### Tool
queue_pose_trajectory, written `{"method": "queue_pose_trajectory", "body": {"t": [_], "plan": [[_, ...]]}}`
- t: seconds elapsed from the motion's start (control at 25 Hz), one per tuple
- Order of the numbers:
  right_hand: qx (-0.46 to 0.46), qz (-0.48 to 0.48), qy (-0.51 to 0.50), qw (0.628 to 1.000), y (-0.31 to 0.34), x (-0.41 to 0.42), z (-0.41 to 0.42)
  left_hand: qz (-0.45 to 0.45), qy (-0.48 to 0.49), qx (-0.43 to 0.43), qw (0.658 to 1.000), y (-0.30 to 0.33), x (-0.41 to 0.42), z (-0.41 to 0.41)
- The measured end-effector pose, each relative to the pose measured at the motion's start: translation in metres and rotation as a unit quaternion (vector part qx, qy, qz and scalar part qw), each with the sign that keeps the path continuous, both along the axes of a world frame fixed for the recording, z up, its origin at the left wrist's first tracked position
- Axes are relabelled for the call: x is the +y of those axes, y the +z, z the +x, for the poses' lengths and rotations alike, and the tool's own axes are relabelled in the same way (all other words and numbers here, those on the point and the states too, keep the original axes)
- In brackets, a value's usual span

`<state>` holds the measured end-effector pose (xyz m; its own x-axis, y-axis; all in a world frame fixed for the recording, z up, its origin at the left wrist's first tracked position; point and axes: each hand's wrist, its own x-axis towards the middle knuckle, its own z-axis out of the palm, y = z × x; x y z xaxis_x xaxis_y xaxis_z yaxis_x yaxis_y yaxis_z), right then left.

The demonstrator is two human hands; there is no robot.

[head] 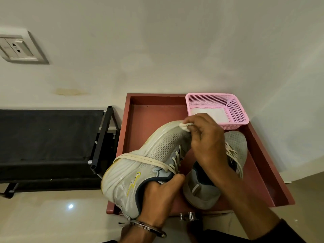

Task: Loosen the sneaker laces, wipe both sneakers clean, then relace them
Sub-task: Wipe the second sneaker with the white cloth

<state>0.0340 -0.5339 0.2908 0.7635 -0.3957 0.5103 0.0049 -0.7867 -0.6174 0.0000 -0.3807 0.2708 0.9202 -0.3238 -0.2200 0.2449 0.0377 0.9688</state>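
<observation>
Now left hand (160, 195) grips collar of tilted sneaker (140, 163) over red tray (150, 109); right hand (205, 137) pinches white wipe (185, 126) against its toe. Second sneaker (235, 146) lies in tray beside pink basket (235, 109).

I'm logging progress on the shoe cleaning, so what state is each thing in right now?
Held sneaker: lifted and tilted, its lace loose and wrapped across the side.
Second sneaker: lying in the tray, still laced.
Cloth: bunched, pressed on the held sneaker's toe.
Left hand: grips the held sneaker's collar.
Right hand: pinches the cloth.
Basket: upright in the tray's corner, something white inside.
Tray: holds second sneaker and basket.
</observation>
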Motion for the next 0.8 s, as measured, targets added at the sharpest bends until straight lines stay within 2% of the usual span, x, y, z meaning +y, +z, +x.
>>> {"method": "queue_pose_trajectory", "body": {"t": [0.08,0.16,0.28,0.36,0.56,0.6,0.68,0.8], "plan": [[0.015,-0.057,0.095,0.994,0.001,0.022,-0.003,0.005,-0.003,0.002,1.0,-0.003,-0.003,-0.003],[0.023,-0.081,0.116,0.99,0.001,0.02,-0.002,0.011,0.007,-0.005,1.0,-0.006,-0.004,-0.005],[0.027,-0.02,-0.028,0.999,0.0,-0.018,0.002,0.005,0.01,-0.046,0.999,-0.002,-0.005,-0.007],[0.037,0.019,-0.067,0.997,-0.001,-0.023,0.0,0.01,-0.003,-0.042,0.999,-0.001,-0.004,-0.008],[0.048,-0.04,0.124,0.99,0.005,0.018,-0.003,-0.001,-0.011,-0.045,0.999,-0.005,-0.003,-0.004],[0.046,-0.042,0.121,0.991,0.006,0.012,-0.002,-0.015,-0.01,-0.05,0.999,-0.005,-0.002,-0.003],[0.048,-0.006,0.037,0.998,0.004,-0.009,0.0,-0.047,-0.02,-0.04,0.998,-0.005,-0.004,-0.001],[0.114,0.077,-0.055,0.989,-0.002,-0.023,-0.004,-0.089,-0.051,-0.009,0.995,-0.001,-0.004,0.003]]}}
